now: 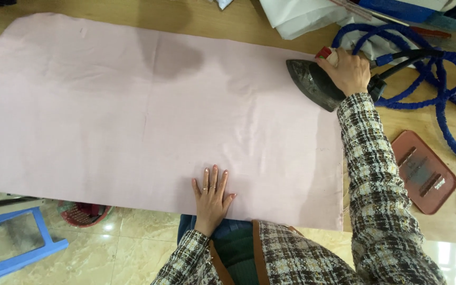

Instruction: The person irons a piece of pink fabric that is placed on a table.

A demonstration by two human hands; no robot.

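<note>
A large pale pink cloth (pixel 133 116) lies spread flat over a wooden table (pixel 428 119). My left hand (pixel 211 196) rests palm down on the cloth near its front edge, fingers together and flat. My right hand (pixel 348 71) grips the handle of a dark steam iron (pixel 312 82) at the cloth's far right edge. The iron's pointed tip faces left over the cloth. A black hose and a blue cord (pixel 439 79) run from the iron's back toward the right.
A reddish-brown iron rest (pixel 423 171) lies on the table at the right. White fabric (pixel 302 16) is piled at the back. Below the table's front edge stand a blue stool (pixel 11 245) and a red basket (pixel 83 214) on a tiled floor.
</note>
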